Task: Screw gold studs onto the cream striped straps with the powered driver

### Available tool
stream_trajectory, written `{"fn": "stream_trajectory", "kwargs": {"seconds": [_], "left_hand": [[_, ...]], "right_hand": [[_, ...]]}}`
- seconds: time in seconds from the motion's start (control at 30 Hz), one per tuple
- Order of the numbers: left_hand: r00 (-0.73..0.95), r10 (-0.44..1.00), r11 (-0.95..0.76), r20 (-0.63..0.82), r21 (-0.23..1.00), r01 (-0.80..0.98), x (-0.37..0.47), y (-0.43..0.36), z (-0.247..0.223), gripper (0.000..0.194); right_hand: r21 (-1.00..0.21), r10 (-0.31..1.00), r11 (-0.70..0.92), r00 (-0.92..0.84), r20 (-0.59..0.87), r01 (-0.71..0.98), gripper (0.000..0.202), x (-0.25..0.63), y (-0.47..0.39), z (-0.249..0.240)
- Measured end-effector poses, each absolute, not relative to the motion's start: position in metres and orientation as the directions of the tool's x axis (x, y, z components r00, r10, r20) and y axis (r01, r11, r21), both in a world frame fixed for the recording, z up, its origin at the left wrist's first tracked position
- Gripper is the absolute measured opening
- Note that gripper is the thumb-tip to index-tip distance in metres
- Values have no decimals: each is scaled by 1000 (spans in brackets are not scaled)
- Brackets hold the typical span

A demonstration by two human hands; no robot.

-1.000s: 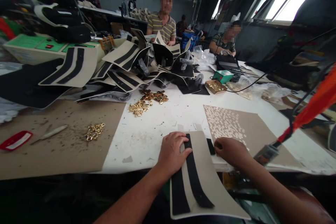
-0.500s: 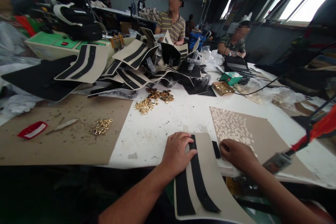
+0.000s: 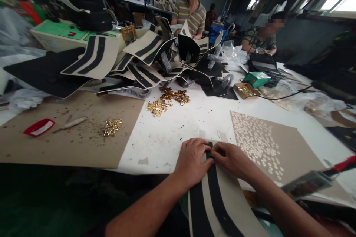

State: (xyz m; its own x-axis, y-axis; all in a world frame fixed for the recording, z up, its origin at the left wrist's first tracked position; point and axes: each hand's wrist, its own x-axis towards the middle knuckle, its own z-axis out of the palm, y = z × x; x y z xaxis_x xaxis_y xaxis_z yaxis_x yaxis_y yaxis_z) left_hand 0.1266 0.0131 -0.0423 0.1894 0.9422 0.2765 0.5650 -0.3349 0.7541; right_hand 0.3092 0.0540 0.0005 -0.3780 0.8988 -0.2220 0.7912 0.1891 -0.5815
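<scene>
A beige panel [image 3: 236,200] with two black strips lies at the table's front edge, its near end hanging down toward me. My left hand [image 3: 192,161] grips the panel's far left part, thumb and fingers closed about the end of the inner black strip [image 3: 218,202]. Against that same strip end, my right hand [image 3: 231,158] is closed in a pinch, its fingertips touching the strip beside the left thumb. Whatever the pinch may hold is too small or hidden. To the right, many small pale gold rings [image 3: 257,139] are spread on a brown board [image 3: 292,142].
Piled striped panels [image 3: 147,46] cover the table's back. Gold metal fittings [image 3: 158,106] lie mid-table, gold rings [image 3: 112,127] on the left board near an awl-like tool [image 3: 72,123] and a red tray [image 3: 35,129]. A clear-and-red tool [image 3: 311,183] juts in at right. Two people sit beyond.
My right hand has moved left from beside the panel onto the strip's end, meeting my left hand. The left hand keeps its hold. The whole view has shifted slightly.
</scene>
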Motion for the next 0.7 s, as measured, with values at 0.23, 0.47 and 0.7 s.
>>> {"fn": "stream_trajectory", "kwargs": {"seconds": [0.23,0.47,0.7], "left_hand": [[187,945,-327,269,751,573,126,13,-41,30],[193,939,-343,284,741,577,127,14,-44,29],[177,933,-355,312,727,588,128,14,-46,29]], "right_hand": [[-563,918,74,-276,-284,823,16,308,59,0],[-634,931,52,-268,-250,772,12,305,58,3],[-797,976,-122,215,10,592,42,356,-33,10]]}}
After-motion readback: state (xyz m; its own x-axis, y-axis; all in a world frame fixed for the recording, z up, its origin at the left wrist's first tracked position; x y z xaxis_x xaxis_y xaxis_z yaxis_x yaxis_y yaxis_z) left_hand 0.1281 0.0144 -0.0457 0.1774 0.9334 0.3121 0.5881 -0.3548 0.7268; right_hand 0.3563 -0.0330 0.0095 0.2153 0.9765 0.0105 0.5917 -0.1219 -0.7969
